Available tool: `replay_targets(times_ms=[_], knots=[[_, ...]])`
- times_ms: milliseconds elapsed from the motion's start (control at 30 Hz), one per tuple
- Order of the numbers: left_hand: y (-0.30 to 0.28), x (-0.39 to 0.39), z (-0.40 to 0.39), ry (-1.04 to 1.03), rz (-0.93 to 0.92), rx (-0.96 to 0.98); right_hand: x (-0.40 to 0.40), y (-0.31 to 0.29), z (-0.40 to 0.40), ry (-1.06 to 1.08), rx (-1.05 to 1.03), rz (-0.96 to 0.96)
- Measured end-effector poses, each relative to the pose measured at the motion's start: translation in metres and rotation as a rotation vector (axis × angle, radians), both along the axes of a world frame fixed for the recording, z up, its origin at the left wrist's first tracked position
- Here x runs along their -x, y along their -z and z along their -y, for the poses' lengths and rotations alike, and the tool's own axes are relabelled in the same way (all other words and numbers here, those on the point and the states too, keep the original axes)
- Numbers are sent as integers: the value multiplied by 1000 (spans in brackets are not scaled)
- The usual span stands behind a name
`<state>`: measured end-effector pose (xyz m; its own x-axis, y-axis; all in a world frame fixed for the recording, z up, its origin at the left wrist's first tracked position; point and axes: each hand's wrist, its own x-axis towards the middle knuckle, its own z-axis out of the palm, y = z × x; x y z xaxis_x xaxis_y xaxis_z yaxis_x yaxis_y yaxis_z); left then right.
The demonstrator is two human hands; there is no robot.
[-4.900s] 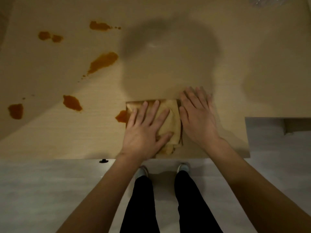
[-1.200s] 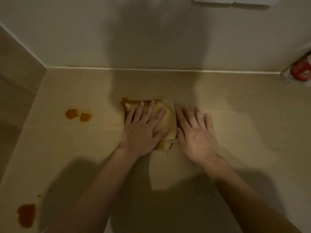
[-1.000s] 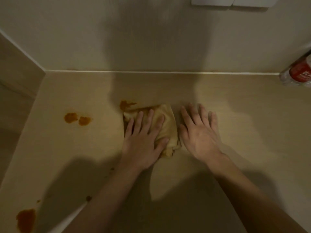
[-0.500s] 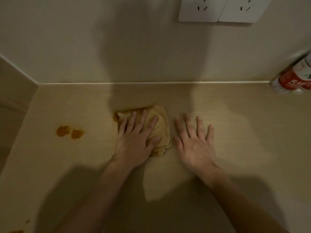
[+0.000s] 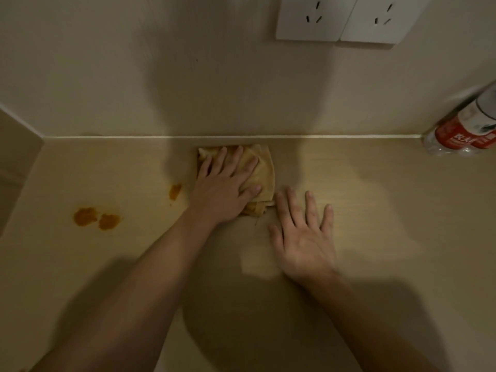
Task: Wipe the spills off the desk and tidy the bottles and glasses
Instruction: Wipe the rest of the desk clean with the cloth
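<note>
The cloth (image 5: 261,170) now lies at about 12 o'clock on the desk (image 5: 375,210), its far edge almost at the wall; half a second ago it sat nearer the person. The left hand (image 5: 226,190) presses it flat, fingers straight and spread, holding nothing by grip. The smear seen at the cloth's far left corner a second ago no longer shows, so that patch seems wiped. A small spot (image 5: 175,191) has come clear at 9 o'clock, just beside the left wrist, and the pair of stains (image 5: 96,219) lies further out at 8 o'clock, untouched. The right hand (image 5: 303,237) rests open on bare desk at 4 o'clock from the cloth, its forefinger just by the cloth's corner. A bottle (image 5: 467,130) stands at 2 o'clock against the wall. Wiping, I judge, is partly done; tidying not begun.
</note>
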<state>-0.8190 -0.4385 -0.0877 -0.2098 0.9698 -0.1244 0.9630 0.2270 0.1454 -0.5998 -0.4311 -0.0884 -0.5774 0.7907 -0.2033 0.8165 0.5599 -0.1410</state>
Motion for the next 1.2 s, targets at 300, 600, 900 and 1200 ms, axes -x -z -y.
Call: replay_targets(times_ms=[300,600,900,1200], knots=[[-1,-14,49,-41,-19,18,0,-2,0,2,-4,4],[-7,15,-4,-55,15,29,3,-4,1,14,6,22],[5,-3,29,-32,-13,-8,2,0,0,21,-17,-33],[3,20,-20,53,12,-23,0,3,-1,22,-26,-59]])
